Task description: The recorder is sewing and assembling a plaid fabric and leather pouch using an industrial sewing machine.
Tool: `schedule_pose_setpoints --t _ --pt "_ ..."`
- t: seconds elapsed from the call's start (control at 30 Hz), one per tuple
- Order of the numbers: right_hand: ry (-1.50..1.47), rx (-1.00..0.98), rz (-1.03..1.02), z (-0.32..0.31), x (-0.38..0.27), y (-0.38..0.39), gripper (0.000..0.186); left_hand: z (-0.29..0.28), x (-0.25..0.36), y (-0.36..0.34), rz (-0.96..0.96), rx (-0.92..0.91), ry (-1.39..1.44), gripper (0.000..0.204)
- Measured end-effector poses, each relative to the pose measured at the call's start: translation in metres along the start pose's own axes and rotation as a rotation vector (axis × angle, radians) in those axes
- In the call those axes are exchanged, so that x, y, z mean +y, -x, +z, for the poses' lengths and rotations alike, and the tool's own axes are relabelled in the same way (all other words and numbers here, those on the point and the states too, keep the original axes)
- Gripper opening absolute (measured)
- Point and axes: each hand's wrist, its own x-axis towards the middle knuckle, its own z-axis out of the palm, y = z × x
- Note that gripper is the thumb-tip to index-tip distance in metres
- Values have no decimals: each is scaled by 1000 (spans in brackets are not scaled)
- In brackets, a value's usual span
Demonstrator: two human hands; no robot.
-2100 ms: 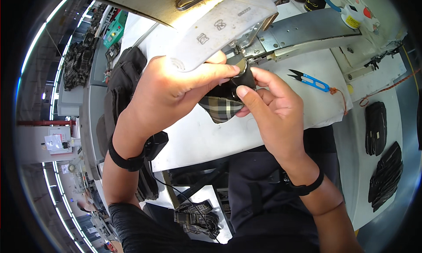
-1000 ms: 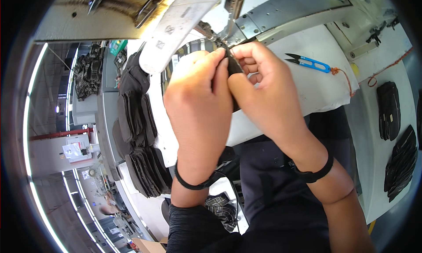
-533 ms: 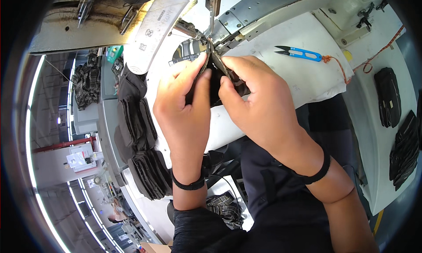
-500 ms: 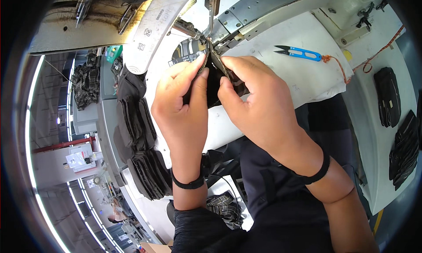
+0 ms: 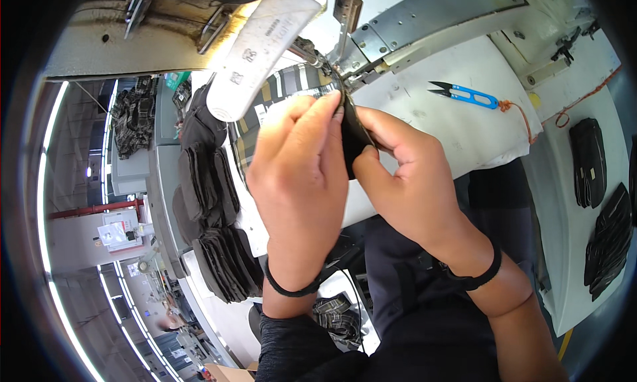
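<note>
A folded cloth piece, black inside with a striped plaid outer face, stands with its far end at the needle area of a sewing machine. My left hand pinches its left edge between thumb and fingers, close to a pale printed strip on the striped side. Lower down, my right hand grips the right edge with thumb and forefinger. The black inner side shows between both hands. Blue-handled thread snips lie on the white work surface to the right of my right hand.
A long white machine part overhangs the cloth at upper left. Stacks of dark fabric pieces line the left side. More dark bundles rest on the right-hand surface. An orange cord trails from the snips. Below lies plaid cloth.
The view has shifted a little. Both hands sit further right in it, and more of the cloth's striped face shows left of my left hand. Both hands keep their pinch.
</note>
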Motion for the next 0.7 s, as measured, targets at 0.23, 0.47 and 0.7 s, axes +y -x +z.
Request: schedule_pose_setpoints --t 0.23,0.47,0.7 --pt "-172 -25 9 -2 8 -2 39 9 5 3 2 60 -41 17" --pt "-120 30 -26 -11 5 -6 39 -8 -13 -23 -467 -169 454 19" --pt "13 104 -112 -6 5 -4 30 -14 -36 -29 -634 -311 718 26"
